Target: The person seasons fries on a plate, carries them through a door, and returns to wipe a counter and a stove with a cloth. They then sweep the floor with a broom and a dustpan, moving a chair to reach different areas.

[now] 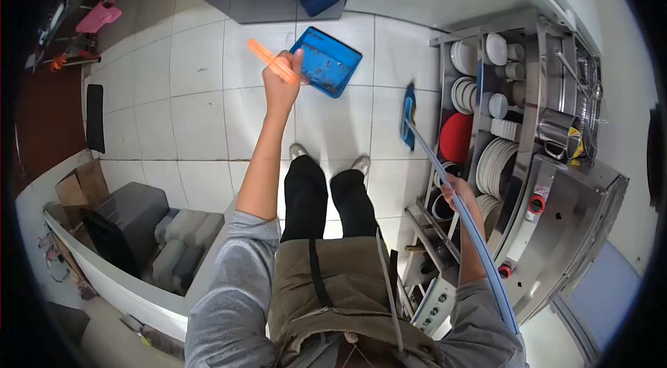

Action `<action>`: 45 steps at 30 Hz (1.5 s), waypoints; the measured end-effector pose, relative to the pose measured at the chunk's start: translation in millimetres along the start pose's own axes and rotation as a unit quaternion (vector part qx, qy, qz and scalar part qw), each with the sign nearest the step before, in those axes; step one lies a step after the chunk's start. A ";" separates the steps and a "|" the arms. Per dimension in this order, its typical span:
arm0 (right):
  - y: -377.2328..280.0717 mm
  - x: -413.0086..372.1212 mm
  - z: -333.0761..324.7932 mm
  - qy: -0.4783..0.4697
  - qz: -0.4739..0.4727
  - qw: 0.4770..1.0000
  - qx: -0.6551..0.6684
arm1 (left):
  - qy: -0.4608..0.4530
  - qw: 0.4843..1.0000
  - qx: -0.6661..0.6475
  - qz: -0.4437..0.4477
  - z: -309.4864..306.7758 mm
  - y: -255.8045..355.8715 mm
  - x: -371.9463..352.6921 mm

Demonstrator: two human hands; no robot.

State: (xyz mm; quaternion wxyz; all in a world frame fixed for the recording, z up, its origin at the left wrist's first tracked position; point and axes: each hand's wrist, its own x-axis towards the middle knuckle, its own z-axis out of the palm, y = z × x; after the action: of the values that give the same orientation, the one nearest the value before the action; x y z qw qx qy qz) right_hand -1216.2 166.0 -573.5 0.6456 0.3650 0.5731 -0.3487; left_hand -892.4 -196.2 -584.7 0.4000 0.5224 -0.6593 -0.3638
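Two hands are at work above a white tiled floor (201, 97), seen from overhead. The left hand (281, 82) is stretched out ahead on a bare forearm, fingers curled tight around the thin orange plastic handle (267, 59) of a blue plastic dustpan (326, 61). The dustpan hangs tilted just beyond that fist, with specks of dirt on its inner face; whether its lower edge touches the tiles cannot be told.

The right hand (458, 191) sits lower and nearer the body, wrapped shut around a long blue pole (479, 239) that runs from the right shoulder down to a small blue broom head (408, 114). That head rests on or just above the floor, to the right of the dustpan and apart from it.

Between the two tools stand the person's legs in black trousers (326, 201), with light shoes (299, 151) pointing toward the dustpan.

Just beside the right hand is a stainless steel rack (531, 76) stacked with white plates (497, 163), white bowls and one red plate (456, 137). At the left, behind a white ledge, lie grey blocks (184, 229) and a cardboard box (80, 187).
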 end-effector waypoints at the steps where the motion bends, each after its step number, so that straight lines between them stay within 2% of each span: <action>1: 6.8 0.9 18.8 0.004 -0.009 1.000 -0.022 | -0.006 1.000 0.002 -0.008 -13.1 -13.8 -5.3; 3: 24.6 -4.1 61.4 -0.018 -0.028 0.997 -0.065 | 0.115 0.978 -0.154 -0.084 -51.5 -34.3 -16.4; 5: 41.1 -5.6 101.4 -0.043 -0.050 0.992 -0.110 | 0.166 0.943 -0.283 -0.054 -105.0 -32.9 -24.0; 6: 46.0 -2.4 120.9 -0.039 -0.048 0.992 -0.111 | 0.230 0.935 -0.266 -0.048 -124.7 -6.9 -21.6; 7: 50.0 -0.1 136.2 -0.038 -0.046 0.992 -0.113 | 0.207 0.935 -0.286 -0.036 -160.6 7.1 -22.5; 8: 51.6 0.8 145.9 -0.057 -0.032 0.991 -0.113 | 0.172 0.944 -0.279 0.026 -196.0 16.2 -23.3; 10: 61.0 6.0 164.1 -0.058 -0.020 0.991 -0.118 | 0.159 0.952 -0.254 0.066 -263.9 56.4 -25.8; 12: 73.4 14.5 175.1 -0.054 0.002 0.992 -0.115 | 0.183 0.949 -0.241 0.090 -319.1 91.5 -30.6; 13: 82.9 17.9 184.7 -0.076 0.008 0.991 -0.106 | 0.220 0.928 -0.284 0.098 -347.3 99.1 -37.3; 15: 106.0 41.4 200.8 -0.118 0.030 0.987 -0.106 | 0.342 0.911 -0.204 0.110 -377.5 126.9 -40.1; 17: 133.3 58.8 234.8 -0.196 0.113 0.973 -0.044 | 0.422 0.884 -0.166 0.115 -405.2 144.4 -44.4; 18: 145.4 65.3 261.6 -0.223 0.107 0.966 -0.072 | 0.402 0.888 -0.188 0.121 -414.5 151.0 -48.5; 19: 157.4 71.0 286.6 -0.246 0.102 0.959 -0.099 | 0.383 0.892 -0.209 0.123 -420.8 155.8 -51.4; 20: 172.2 89.6 304.2 -0.248 0.173 0.951 -0.058 | 0.499 0.846 -0.142 0.124 -415.8 155.6 -46.8; 21: 174.1 100.3 318.2 -0.250 0.240 0.938 -0.023 | 0.506 0.841 -0.145 0.125 -415.0 155.8 -48.0; 22: 168.7 101.7 315.8 -0.249 0.239 0.938 -0.029 | 0.503 0.842 -0.137 0.137 -415.9 157.9 -49.3; 24: 154.1 88.6 306.3 -0.306 0.283 0.909 0.000 | 0.499 0.836 -0.142 0.177 -420.7 161.5 -53.9; 25: 137.2 68.9 292.5 -0.337 0.204 0.919 -0.021 | 0.500 0.836 -0.144 0.175 -421.5 161.2 -54.2; 26: 114.3 34.4 276.8 -0.331 0.195 0.923 -0.017 | 0.531 0.821 -0.117 0.173 -419.0 163.4 -51.3; 27: 90.9 -7.6 266.4 -0.292 0.123 0.947 -0.057 | 0.561 0.805 -0.089 0.170 -415.0 165.5 -48.9; 28: 68.8 -27.1 235.1 -0.249 0.091 0.962 -0.070 | 0.572 0.799 -0.077 0.170 -406.6 164.4 -44.3; 29: 46.5 -58.1 217.0 -0.249 0.097 0.963 -0.033 | 0.575 0.797 -0.076 0.167 -401.2 162.6 -41.6; 32: -13.5 -126.2 178.8 -0.144 0.018 0.987 -0.066 | 0.587 0.787 -0.085 0.168 -387.5 156.6 -40.6; 33: -34.9 -132.9 165.0 -0.142 0.008 0.987 -0.070 | 0.593 0.784 -0.084 0.165 -383.3 153.8 -40.1; 34: -52.6 -134.3 157.2 -0.099 -0.006 0.994 -0.055 | 0.617 0.767 -0.081 0.156 -380.2 150.4 -38.2; 35: -73.0 -130.2 149.9 -0.057 -0.020 0.997 -0.041 | 0.641 0.750 -0.077 0.146 -375.0 147.7 -36.7; 37: -124.9 -90.7 127.9 0.011 0.010 1.000 0.013 | 0.655 0.738 -0.081 0.139 -364.9 140.9 -32.9; 38: -153.8 -62.4 116.2 -0.010 -0.007 1.000 -0.011 | 0.655 0.740 -0.081 0.127 -362.1 136.8 -33.0; 39: -179.1 -36.0 114.0 -0.028 -0.008 0.999 0.037 | 0.656 0.741 -0.080 0.116 -359.9 132.6 -33.1; 42: -223.0 4.5 169.3 -0.022 -0.015 1.000 0.009 | 0.694 0.710 -0.068 0.097 -358.3 124.6 -48.6; 44: -246.0 26.1 202.5 -0.037 0.049 0.991 -0.120 | 0.713 0.693 -0.069 0.085 -351.9 119.1 -54.0; 45: -252.2 29.6 227.5 -0.034 0.055 0.990 -0.123 | 0.723 0.685 -0.058 0.074 -345.5 117.3 -53.4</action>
State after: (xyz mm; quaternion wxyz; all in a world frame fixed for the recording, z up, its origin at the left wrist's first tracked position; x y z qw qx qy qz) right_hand -1321.9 -156.8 -603.5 0.7227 0.3014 0.5687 -0.2520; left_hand -618.3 -143.0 -343.8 0.8074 0.5490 -0.1799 0.1196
